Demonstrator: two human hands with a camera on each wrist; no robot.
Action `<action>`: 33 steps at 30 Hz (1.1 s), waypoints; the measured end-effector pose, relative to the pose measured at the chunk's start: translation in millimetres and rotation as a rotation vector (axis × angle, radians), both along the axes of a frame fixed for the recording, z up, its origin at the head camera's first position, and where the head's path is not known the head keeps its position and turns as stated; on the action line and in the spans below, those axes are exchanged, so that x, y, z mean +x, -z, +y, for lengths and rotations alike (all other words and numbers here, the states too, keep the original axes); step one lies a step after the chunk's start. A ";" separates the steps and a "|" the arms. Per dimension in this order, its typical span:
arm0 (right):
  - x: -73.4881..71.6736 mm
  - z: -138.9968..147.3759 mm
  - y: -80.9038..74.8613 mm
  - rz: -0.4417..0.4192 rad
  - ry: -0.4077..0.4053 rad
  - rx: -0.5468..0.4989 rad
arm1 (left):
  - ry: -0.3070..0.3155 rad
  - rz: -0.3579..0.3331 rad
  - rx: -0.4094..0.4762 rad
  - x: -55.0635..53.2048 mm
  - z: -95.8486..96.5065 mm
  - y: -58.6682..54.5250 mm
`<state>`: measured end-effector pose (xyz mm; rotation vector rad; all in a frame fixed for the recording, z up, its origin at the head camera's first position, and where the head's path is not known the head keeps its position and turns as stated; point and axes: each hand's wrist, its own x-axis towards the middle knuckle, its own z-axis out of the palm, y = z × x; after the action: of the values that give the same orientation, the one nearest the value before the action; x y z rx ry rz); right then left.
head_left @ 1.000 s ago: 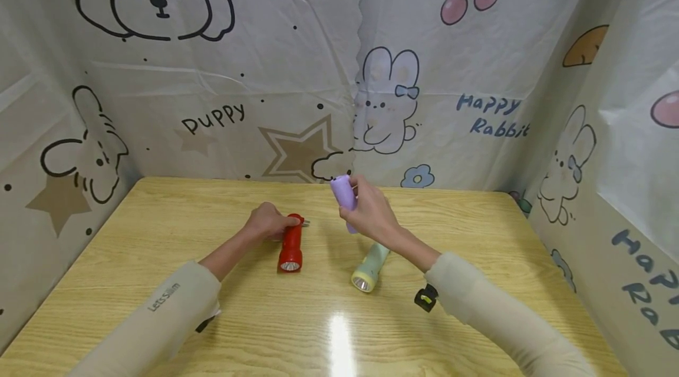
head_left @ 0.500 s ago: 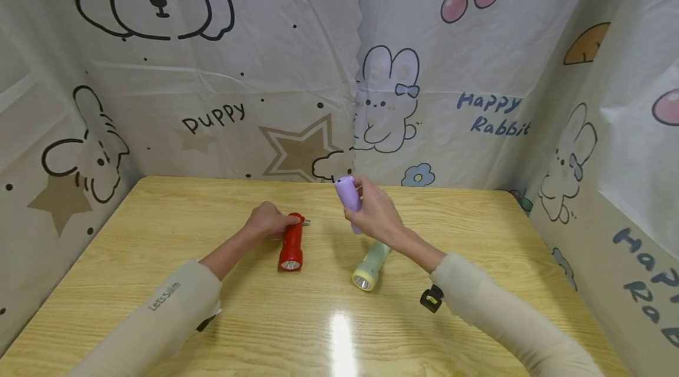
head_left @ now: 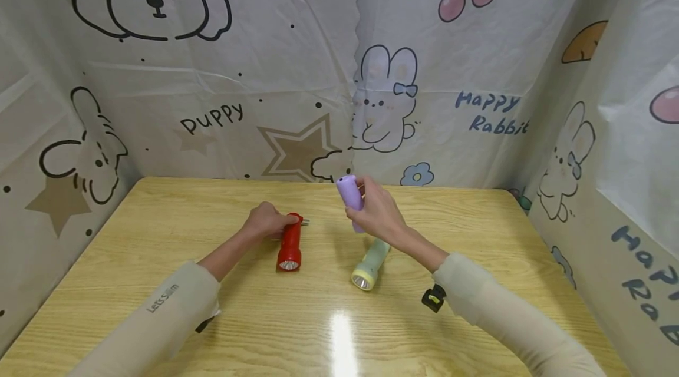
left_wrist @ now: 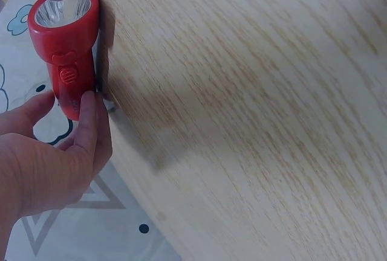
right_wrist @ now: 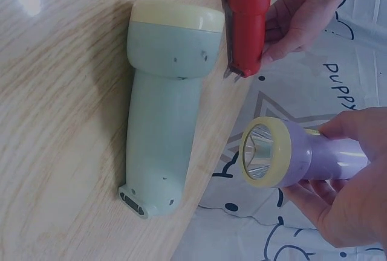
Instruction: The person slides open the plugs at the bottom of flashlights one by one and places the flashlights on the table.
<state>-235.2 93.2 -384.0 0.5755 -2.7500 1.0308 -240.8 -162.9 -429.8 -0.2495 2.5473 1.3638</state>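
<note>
In the head view my left hand (head_left: pixel 266 220) grips the rear end of a red flashlight (head_left: pixel 289 247), which lies on the table with its lens toward me. Metal plug prongs (head_left: pixel 305 222) stick out of its side near that end. My right hand (head_left: pixel 378 210) holds a purple flashlight (head_left: pixel 350 193) raised off the table and tilted. The right wrist view shows its yellow-rimmed lens (right_wrist: pixel 261 152), with my thumb and fingers around the purple body. Below the right hand lies a pale green flashlight (head_left: pixel 370 266) with a yellow head, touched by neither hand; its rear end is partly hidden by the right wrist.
The wooden table (head_left: pixel 339 330) has a bright light reflection near its front. A printed cloth (head_left: pixel 223 70) with puppy and rabbit drawings hangs behind the table and along both sides. A black wrist camera (head_left: pixel 434 298) hangs under the right sleeve.
My right hand has moved slightly to the right with the purple flashlight, which stays raised. The left hand keeps its hold on the red flashlight, and the green one has not moved.
</note>
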 end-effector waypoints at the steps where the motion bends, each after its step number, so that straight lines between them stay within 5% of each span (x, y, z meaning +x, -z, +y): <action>1: 0.1 -0.1 -0.5 -0.001 -0.001 -0.001 | 0.000 0.001 -0.001 0.3 -0.1 -0.6; 16: 0.9 1.4 -4.8 0.001 0.003 -0.033 | 0.011 0.035 -0.026 -2.9 -7.5 -6.2; 26: 2.7 3.5 -8.5 0.027 -0.004 -0.065 | 0.022 0.079 -0.033 -8.0 -7.4 -24.4; 33: 1.9 4.8 -9.5 0.060 -0.010 -0.071 | 0.049 0.131 -0.120 -9.6 -6.3 -34.6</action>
<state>-233.3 98.0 -374.5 0.5999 -2.6494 1.0898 -250.4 -169.2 -395.2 -0.1219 2.7276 1.2502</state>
